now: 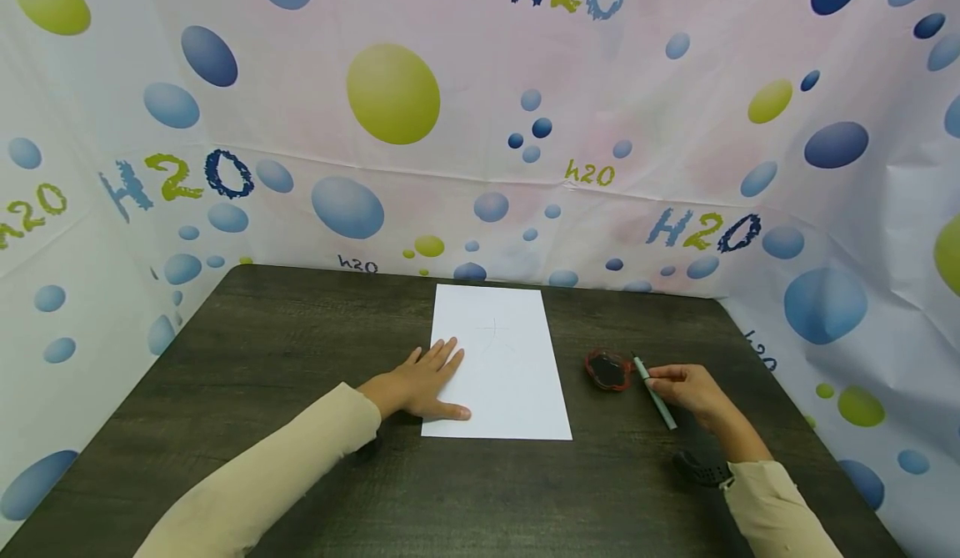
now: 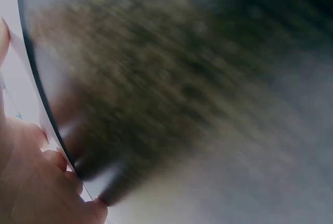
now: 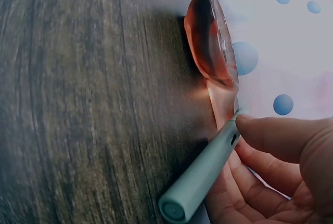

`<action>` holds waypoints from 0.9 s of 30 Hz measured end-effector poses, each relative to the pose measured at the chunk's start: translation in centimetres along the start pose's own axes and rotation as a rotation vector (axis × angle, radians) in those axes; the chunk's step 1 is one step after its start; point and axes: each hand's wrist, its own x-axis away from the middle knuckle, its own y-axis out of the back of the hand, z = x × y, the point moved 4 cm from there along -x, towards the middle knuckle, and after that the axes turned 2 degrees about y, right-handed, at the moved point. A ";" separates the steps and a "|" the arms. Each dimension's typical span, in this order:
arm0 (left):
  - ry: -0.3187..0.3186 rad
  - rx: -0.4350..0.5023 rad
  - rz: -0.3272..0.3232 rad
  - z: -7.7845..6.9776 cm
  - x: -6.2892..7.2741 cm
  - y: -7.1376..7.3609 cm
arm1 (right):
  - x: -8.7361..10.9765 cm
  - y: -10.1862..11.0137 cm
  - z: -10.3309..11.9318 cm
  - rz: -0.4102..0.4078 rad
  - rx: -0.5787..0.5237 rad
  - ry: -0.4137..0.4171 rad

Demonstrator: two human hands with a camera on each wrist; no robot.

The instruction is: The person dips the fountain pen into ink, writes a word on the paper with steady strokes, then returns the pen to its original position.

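Observation:
A white sheet of paper lies on the dark table, with faint thin lines near its upper middle. My left hand rests on the sheet's left side, fingers spread. In the left wrist view, part of that hand shows beside the paper's edge. To the right, my right hand pinches a pale green pen near its upper end, thumb against its side. Just left of the pen lies a red see-through frame with a dark face, resembling a hand mirror; its narrow handle runs towards the pen in the right wrist view.
A dark wood-grain table stretches around the paper. Behind it and at both sides hangs a white sheet with printed dots and lettering. A dark strap sits on the right wrist.

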 end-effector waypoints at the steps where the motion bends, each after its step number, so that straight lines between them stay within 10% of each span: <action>1: -0.001 0.003 -0.001 0.0 0.0 0.0 | 0.0 0.0 0.0 0.000 -0.001 0.005; 20: -0.033 0.065 -0.064 0.1 0.6 0.2 | -0.3 -0.2 0.1 -0.008 -0.009 -0.002; 27: -0.051 -0.024 -0.163 0.8 0.6 1.6 | -0.3 0.9 2.2 -0.013 0.159 0.027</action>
